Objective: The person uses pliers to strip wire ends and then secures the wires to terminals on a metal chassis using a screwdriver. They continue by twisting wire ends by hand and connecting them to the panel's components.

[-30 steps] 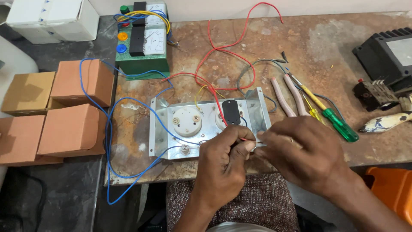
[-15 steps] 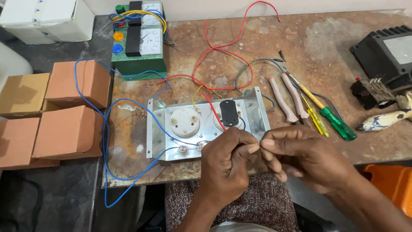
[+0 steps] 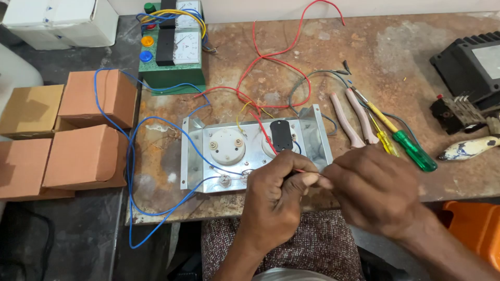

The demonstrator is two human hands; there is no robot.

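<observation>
A bent metal panel (image 3: 203, 156) with two round white meter backs and a black block lies on the worn table. My left hand (image 3: 273, 200) and my right hand (image 3: 372, 190) meet at the panel's front right edge. Both pinch the end of a thin red wire (image 3: 300, 171) between fingertips. The red wire (image 3: 260, 127) runs back across the panel toward the far edge. A blue wire (image 3: 156, 125) loops from the panel off the table's left side.
A green meter box (image 3: 172, 52) with coloured buttons stands at the back. Pink-handled pliers (image 3: 346, 122), a green screwdriver (image 3: 411, 151) and a yellow one lie right of the panel. Cardboard boxes (image 3: 86, 156) sit left; black parts (image 3: 469, 67) far right; an orange stool (image 3: 476, 229) below.
Both hands shifted slightly right and toward me along the panel's front edge, still working the red wire end. The view drifted a little.
</observation>
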